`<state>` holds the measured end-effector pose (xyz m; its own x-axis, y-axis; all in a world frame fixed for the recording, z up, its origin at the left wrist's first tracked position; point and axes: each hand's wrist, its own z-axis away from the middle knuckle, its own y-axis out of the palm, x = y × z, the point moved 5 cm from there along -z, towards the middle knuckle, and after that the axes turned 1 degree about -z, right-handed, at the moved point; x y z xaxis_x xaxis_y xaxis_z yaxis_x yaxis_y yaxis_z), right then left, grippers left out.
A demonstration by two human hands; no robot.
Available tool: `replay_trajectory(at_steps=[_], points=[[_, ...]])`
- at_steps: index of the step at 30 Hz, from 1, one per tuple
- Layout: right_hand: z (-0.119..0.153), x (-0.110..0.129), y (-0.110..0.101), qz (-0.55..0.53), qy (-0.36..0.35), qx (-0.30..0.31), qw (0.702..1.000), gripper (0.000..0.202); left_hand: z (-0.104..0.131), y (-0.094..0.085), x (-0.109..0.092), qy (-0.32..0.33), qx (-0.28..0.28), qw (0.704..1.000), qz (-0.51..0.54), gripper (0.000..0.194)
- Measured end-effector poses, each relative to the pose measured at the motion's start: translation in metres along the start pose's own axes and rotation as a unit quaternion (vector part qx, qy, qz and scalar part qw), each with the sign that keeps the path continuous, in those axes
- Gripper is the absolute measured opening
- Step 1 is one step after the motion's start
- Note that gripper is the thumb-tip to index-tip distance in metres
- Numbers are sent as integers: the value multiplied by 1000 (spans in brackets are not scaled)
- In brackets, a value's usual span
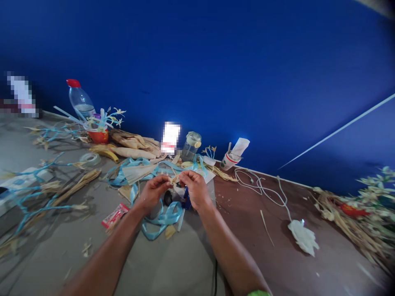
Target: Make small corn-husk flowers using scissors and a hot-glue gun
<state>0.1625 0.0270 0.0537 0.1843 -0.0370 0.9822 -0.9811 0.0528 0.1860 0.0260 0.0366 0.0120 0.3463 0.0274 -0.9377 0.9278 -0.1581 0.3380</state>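
My left hand [153, 191] and my right hand [195, 189] are close together over the table, fingertips pinched on a small pale dry husk piece [174, 179] between them. Fine detail of the piece is too small to tell. Just below my hands, light blue ribbon [169, 214] lies in loops, next to a small black round object [168, 197]. A dark blue object [187, 199] is partly hidden by my right hand. More ribbon [115, 174] and a pale husk sheet [138, 172] lie beyond my left hand.
Dry husks [132, 142], a red-capped bottle [80, 98], a red cup [98, 135], a glass jar [191, 146] and a white cup [230, 160] line the blue wall. Blue-stemmed branches [27, 209] lie left. A white cable [262, 190], crumpled tissue [303, 237] and dry stalks [342, 218] lie right.
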Motion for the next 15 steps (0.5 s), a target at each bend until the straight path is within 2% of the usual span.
replay_trajectory(at_steps=[6,10,12,15], points=[[0,-4,2,-78,42,10,996,20,0,0,1,-12,2,1000,13,21],[-3,-11,-2,-119,57,-13,991,27,0,-2,3,-13,-2,1000,14,21],[-4,-16,-3,-129,65,-20,989,23,-1,-4,4,-7,-7,1000,19,20],[-2,-22,4,-114,71,10,991,14,-3,-5,6,9,9,1000,20,17]])
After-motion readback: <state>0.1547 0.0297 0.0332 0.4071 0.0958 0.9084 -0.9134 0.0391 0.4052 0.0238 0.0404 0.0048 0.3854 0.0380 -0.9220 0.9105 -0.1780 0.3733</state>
